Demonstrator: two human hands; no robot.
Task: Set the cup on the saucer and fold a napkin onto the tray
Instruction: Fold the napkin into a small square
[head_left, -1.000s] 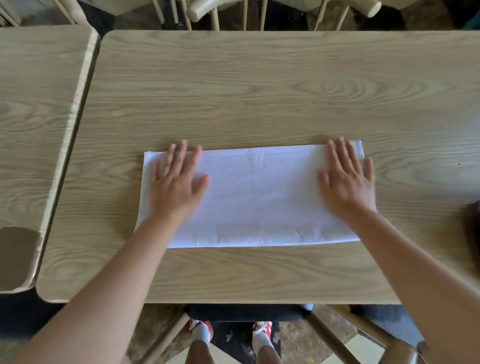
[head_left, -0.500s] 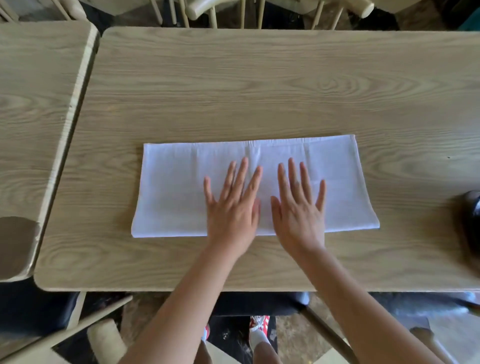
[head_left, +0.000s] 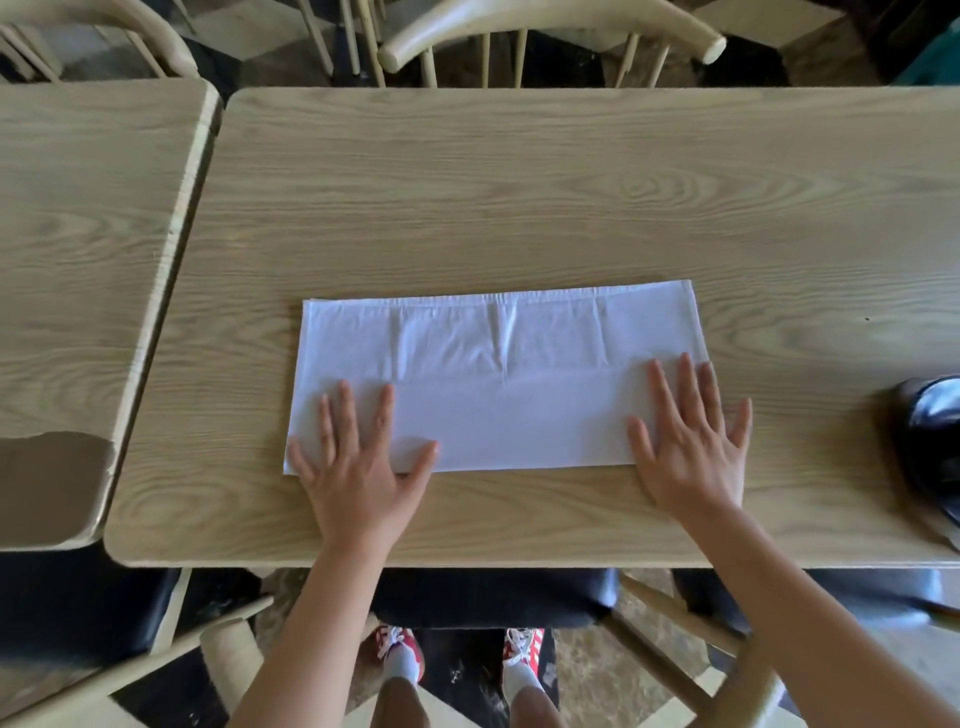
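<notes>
A white napkin (head_left: 498, 379) lies flat on the wooden table (head_left: 519, 208), folded into a long rectangle with creases across its upper half. My left hand (head_left: 358, 467) presses flat on its near left corner, fingers spread. My right hand (head_left: 691, 441) presses flat on its near right end, fingers spread too. Neither hand holds anything. A dark, shiny object (head_left: 932, 447) sits at the table's right edge, cut off by the frame; I cannot tell what it is. No cup or saucer shows.
A second wooden table (head_left: 88, 260) stands close on the left, with a narrow gap between. Pale wooden chairs (head_left: 545, 36) line the far side. Below the near edge are a dark chair seat (head_left: 493, 597) and my feet in red and white shoes.
Both hands slid from the napkin's middle outward along its near edge, left hand to the left corner, right hand to the right end. The napkin stays flat.
</notes>
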